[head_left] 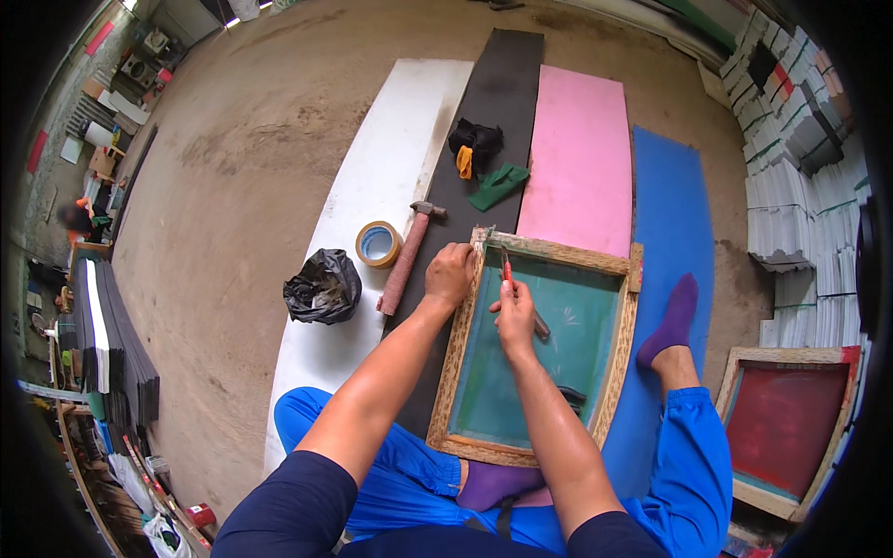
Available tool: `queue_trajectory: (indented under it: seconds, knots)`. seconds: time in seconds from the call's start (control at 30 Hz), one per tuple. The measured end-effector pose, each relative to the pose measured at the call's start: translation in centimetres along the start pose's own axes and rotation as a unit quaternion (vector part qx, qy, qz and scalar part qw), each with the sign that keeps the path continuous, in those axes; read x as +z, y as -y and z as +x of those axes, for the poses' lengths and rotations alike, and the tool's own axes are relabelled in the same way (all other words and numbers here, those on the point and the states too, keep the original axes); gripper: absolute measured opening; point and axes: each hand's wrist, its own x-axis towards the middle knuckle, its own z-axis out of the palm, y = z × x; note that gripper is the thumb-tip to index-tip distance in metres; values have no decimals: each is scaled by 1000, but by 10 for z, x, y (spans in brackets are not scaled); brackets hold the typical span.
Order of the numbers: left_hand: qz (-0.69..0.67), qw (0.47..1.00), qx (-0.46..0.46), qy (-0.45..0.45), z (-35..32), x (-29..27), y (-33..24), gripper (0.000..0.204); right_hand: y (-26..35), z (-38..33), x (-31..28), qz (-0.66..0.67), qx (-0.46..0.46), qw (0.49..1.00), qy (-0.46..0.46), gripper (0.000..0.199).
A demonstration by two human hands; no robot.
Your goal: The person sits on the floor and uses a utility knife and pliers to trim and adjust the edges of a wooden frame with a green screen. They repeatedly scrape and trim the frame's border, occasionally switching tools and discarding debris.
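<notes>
A wooden screen frame [448, 381] with green mesh [558, 298] lies before my crossed legs. My left hand [450, 273] is closed, its fingers curled against the frame's far left corner. In my right hand [514, 314] is a red-handled tool [507, 271] with a slim metal tip, pointing at the inner edge of the far rail. Its exact kind is too small to tell. On the mesh, partly behind my right hand and forearm, lie a dark rod-like piece [541, 327] and a black object [571, 398].
Left of the frame are a hammer [406, 260] with a wrapped handle, a tape roll [379, 244] and a black plastic bag [323, 286]. Green cloth [499, 186] and a black bundle [475, 139] lie beyond. A red screen frame [789, 428] stands right, below stacked sheets [781, 219].
</notes>
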Motion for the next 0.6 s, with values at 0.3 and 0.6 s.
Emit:
queue_trajectory:
  seconds: [0.3, 0.6]
  knots:
    - [71, 986, 100, 116, 27, -4, 21, 16, 18, -1, 11, 6, 4, 1000, 22, 41]
    - [-151, 971, -140, 121, 26, -10, 18, 26, 11, 0, 3, -16, -6, 1000, 26, 41]
